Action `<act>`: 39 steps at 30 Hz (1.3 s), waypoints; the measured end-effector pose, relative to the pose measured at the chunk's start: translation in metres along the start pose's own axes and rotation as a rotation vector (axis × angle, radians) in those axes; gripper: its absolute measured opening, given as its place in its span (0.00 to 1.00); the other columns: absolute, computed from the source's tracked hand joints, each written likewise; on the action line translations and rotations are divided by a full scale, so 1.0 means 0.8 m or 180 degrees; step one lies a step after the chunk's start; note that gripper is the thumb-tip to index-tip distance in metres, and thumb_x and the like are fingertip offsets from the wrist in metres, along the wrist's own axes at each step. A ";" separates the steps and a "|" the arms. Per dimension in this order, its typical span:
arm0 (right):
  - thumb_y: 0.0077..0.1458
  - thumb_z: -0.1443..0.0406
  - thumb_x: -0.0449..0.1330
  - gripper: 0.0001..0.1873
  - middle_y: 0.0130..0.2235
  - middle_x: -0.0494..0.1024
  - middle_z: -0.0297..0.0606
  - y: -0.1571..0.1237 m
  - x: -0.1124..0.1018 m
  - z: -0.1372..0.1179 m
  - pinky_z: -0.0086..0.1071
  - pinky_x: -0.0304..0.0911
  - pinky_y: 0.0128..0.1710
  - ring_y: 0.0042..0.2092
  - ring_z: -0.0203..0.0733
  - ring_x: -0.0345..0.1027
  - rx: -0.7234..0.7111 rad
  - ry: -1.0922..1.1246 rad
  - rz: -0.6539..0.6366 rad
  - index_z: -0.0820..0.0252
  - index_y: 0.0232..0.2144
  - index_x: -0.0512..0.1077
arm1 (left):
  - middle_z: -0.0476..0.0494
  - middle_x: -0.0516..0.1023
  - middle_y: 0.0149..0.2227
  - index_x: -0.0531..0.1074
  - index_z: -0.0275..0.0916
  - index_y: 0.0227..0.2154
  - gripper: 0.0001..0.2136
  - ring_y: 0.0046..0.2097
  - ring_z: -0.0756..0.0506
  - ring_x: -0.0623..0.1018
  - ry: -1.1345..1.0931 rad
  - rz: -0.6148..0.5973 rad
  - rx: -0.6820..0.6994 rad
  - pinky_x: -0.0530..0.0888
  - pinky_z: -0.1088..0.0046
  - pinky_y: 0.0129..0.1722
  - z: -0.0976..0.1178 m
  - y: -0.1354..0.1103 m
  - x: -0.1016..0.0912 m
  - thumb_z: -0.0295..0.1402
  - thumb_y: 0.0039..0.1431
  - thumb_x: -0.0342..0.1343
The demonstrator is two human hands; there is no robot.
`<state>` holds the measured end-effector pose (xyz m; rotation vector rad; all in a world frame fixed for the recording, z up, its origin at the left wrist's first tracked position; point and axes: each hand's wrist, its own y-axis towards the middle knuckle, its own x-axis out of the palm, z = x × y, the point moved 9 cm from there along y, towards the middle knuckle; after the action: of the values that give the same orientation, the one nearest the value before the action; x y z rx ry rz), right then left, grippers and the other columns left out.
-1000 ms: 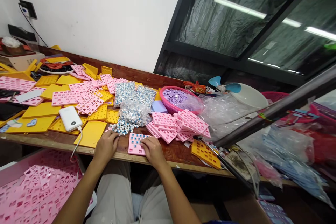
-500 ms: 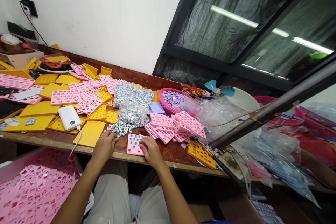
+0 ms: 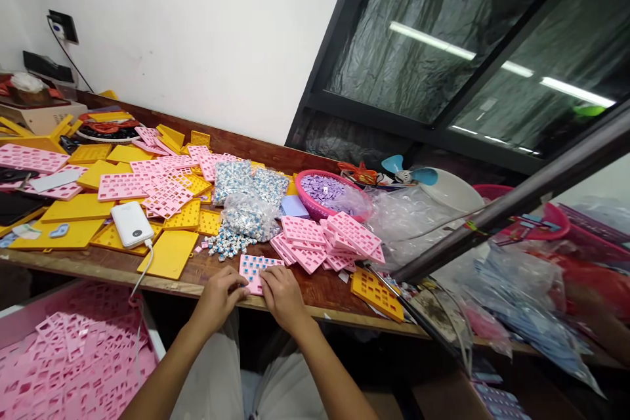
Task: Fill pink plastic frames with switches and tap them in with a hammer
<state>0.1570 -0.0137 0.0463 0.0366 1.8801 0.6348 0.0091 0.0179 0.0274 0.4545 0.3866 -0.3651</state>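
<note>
A pink board with square holes point(image 3: 252, 264) lies at the table's front edge, rows of small blue-topped pieces set in its upper part. My right hand point(image 3: 285, 295) covers the board's right side, with its fingers bent and gripping there. At the board's lower left edge is my left hand point(image 3: 221, 295), its fingertips pinched together; whatever they hold is too small or hidden to make out. Just behind the board spreads a loose heap of small blue-and-white pieces point(image 3: 229, 244), spilling from a clear plastic bag point(image 3: 249, 215).
Stacked pink boards point(image 3: 302, 231) lie to the right, with a pink basket point(image 3: 308, 202) of purple pieces behind. Yellow panels point(image 3: 170, 252) and a white power bank point(image 3: 131, 223) with a cable are on the left. A metal pole point(image 3: 457, 223) slants across the right side.
My left hand has come from the heap of small pieces toward me and right, to the board's lower left edge. My right hand stays on the board.
</note>
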 end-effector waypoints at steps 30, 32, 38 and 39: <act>0.50 0.70 0.71 0.08 0.36 0.80 0.34 0.149 0.070 -0.015 0.32 0.62 0.44 0.42 0.42 0.72 -0.0420 0.0345 -0.0786 0.54 0.34 0.80 | 0.45 0.80 0.39 0.78 0.42 0.34 0.04 0.40 0.43 0.78 0.0749 0.0358 -0.0243 0.69 0.68 0.40 -0.008 0.014 0.003 0.34 0.63 0.59; 0.50 0.72 0.70 0.08 0.33 0.80 0.32 0.154 0.071 -0.020 0.30 0.62 0.40 0.37 0.40 0.73 -0.0431 0.0465 -0.0816 0.54 0.31 0.80 | 0.44 0.80 0.40 0.79 0.43 0.35 0.04 0.44 0.42 0.78 0.0802 0.0413 -0.0200 0.69 0.67 0.42 -0.005 0.013 0.003 0.34 0.62 0.60; 0.55 0.71 0.66 0.06 0.37 0.81 0.33 0.150 0.029 -0.017 0.31 0.66 0.43 0.40 0.40 0.74 -0.0263 0.0974 -0.0346 0.55 0.35 0.79 | 0.45 0.80 0.39 0.81 0.42 0.34 0.04 0.40 0.44 0.78 0.0694 0.0353 -0.0397 0.69 0.69 0.40 -0.013 0.018 0.003 0.35 0.60 0.62; 0.58 0.69 0.64 0.06 0.39 0.80 0.35 0.143 0.016 -0.010 0.31 0.67 0.44 0.42 0.40 0.74 -0.0168 0.1067 -0.0183 0.56 0.38 0.78 | 0.45 0.80 0.38 0.81 0.43 0.34 0.04 0.38 0.45 0.78 0.0641 0.0335 -0.0456 0.69 0.69 0.40 -0.016 0.019 0.002 0.35 0.59 0.63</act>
<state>0.1140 0.0854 0.0879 -0.1671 2.1763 0.6827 0.0137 0.0365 0.0213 0.3705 0.5784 -0.1881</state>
